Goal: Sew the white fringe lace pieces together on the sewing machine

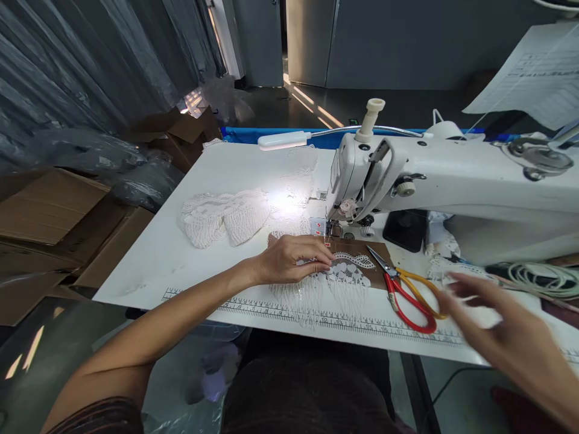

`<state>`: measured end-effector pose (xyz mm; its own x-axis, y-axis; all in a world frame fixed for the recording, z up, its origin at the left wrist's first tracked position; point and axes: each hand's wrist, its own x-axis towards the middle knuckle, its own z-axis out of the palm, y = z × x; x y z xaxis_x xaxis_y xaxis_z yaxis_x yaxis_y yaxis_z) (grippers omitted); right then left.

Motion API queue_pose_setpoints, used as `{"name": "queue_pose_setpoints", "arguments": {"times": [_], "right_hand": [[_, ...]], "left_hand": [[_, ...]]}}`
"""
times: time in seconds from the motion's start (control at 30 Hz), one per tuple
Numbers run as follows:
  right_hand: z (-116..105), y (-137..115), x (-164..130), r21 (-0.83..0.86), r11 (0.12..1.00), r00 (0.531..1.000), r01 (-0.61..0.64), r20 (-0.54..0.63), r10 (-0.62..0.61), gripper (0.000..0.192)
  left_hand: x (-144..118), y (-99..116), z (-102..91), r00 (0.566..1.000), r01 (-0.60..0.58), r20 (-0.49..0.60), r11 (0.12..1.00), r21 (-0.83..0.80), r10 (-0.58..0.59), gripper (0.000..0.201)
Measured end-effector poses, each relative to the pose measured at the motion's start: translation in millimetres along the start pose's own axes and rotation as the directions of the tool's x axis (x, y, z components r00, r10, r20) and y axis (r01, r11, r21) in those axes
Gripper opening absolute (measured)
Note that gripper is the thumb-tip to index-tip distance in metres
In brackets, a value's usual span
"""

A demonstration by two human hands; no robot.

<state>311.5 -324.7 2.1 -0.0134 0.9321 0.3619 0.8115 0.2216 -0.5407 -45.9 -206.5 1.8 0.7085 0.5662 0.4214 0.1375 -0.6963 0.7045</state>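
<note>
White table [181, 241] fills the middle of the view, lit by a small lamp [284, 140] on a bendy neck, with the sewing machine [452, 181] as our landmark on the right half. Left of the machine's needle end, the left hand [292, 259] lies flat, fingers together, pressing down on a piece of white lace [344, 278] with a long fringe. That lace sits on a brown sheet [377, 253] just in front of the machine, fringe hanging toward the table's near edge. A printed ruler [253, 307] runs along that edge; its numbers are too small to read. Scissors [407, 292], one handle red and one yellow, lie just in front of the machine, touching the brown sheet, blades pointing at the needle. The right hand [488, 313] hovers open in front of the machine's body, fingers apart, blurred, near the scissor handles and holding nothing. More lace [226, 217] is heaped well left of the machine. Cardboard boxes [67, 211] stand farther left, off the table. A printed paper [529, 78] hangs above the machine; its writing can't be read.
</note>
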Motion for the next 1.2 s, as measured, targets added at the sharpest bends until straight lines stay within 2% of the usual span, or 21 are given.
{"name": "queue_pose_setpoints", "arguments": {"times": [0.07, 0.13, 0.2, 0.27, 0.4, 0.53, 0.63, 0.73, 0.8, 0.87, 0.93, 1.03, 1.1, 1.2], "right_hand": [[24.1, -11.3, -11.7, -0.139, 0.983, 0.976, 0.122, 0.197, -0.094, 0.044], [40.2, -14.0, -19.0, -0.236, 0.952, 0.963, 0.196, 0.230, -0.141, 0.051], [47.4, -11.6, -23.5, -0.292, 0.930, 0.964, 0.223, 0.206, -0.167, 0.052], [49.6, -7.6, -25.6, -0.317, 0.920, 0.966, 0.229, 0.193, -0.174, 0.049], [54.7, 0.4, -22.7, -0.389, 0.889, 0.966, 0.242, 0.180, -0.184, 0.046], [58.1, 2.6, -15.2, -0.395, 0.869, 0.954, 0.296, 0.173, -0.247, 0.049], [53.0, -9.2, -8.6, -0.293, 0.940, 0.980, 0.175, 0.147, -0.136, 0.057], [47.6, -35.9, 1.9, 0.033, 0.999, 0.971, -0.014, 0.237, 0.005, 0.065], [45.9, -58.5, 11.9, 0.191, 0.972, 0.902, -0.137, 0.429, 0.043, 0.058], [44.7, -80.5, 23.9, 0.249, 0.955, 0.823, -0.163, 0.567, -0.007, 0.043], [44.1, -98.5, 36.7, 0.277, 0.950, 0.756, -0.142, 0.650, -0.077, 0.032], [46.6, -116.3, 53.6, 0.286, 0.948, 0.685, -0.136, 0.719, -0.119, 0.034], [51.3, -121.9, 60.7, 0.293, 0.950, 0.686, -0.111, 0.714, -0.140, 0.037], [58.0, -117.9, 61.1, 0.261, 0.965, 0.757, -0.013, 0.633, -0.161, 0.042]], "left_hand": [[-3.6, 5.2, 1.6, 1.000, -0.023, 0.005, 1.000, 0.020, 0.023, 0.010], [-8.4, 13.7, 2.9, 0.994, -0.090, 0.065, 0.996, 0.015, 0.089, 0.012], [-12.9, 21.9, 3.2, 0.980, -0.154, 0.129, 0.988, -0.012, 0.154, 0.014], [-15.4, 26.0, 2.3, 0.976, -0.164, 0.139, 0.986, -0.035, 0.167, 0.013], [-13.8, 19.9, -2.0, 0.987, -0.152, 0.048, 0.985, -0.085, 0.157, 0.007], [-9.6, 9.8, -6.9, 0.989, -0.139, 0.014, 0.975, -0.175, 0.144, 0.008], [-7.6, 4.2, -11.2, 0.997, -0.062, 0.020, 0.967, -0.246, 0.069, 0.008], [-6.6, -2.0, -14.2, 0.999, 0.004, 0.041, 0.950, -0.311, 0.009, 0.007], [-6.2, -6.0, -14.9, 0.999, 0.023, 0.045, 0.936, -0.352, -0.007, 0.006], [-5.6, -8.7, -14.6, 0.999, 0.017, 0.046, 0.914, -0.406, 0.002, 0.006], [-4.8, -9.0, -14.1, 0.999, 0.001, 0.040, 0.889, -0.458, 0.019, 0.006], [-3.4, -5.6, -13.6, 1.000, 0.011, 0.024, 0.867, -0.498, 0.001, 0.006], [-2.6, -3.2, -13.7, 1.000, 0.030, 0.016, 0.860, -0.509, -0.025, 0.005], [-2.6, -2.8, -14.9, 0.999, 0.042, 0.001, 0.856, -0.515, -0.048, 0.004]]}}
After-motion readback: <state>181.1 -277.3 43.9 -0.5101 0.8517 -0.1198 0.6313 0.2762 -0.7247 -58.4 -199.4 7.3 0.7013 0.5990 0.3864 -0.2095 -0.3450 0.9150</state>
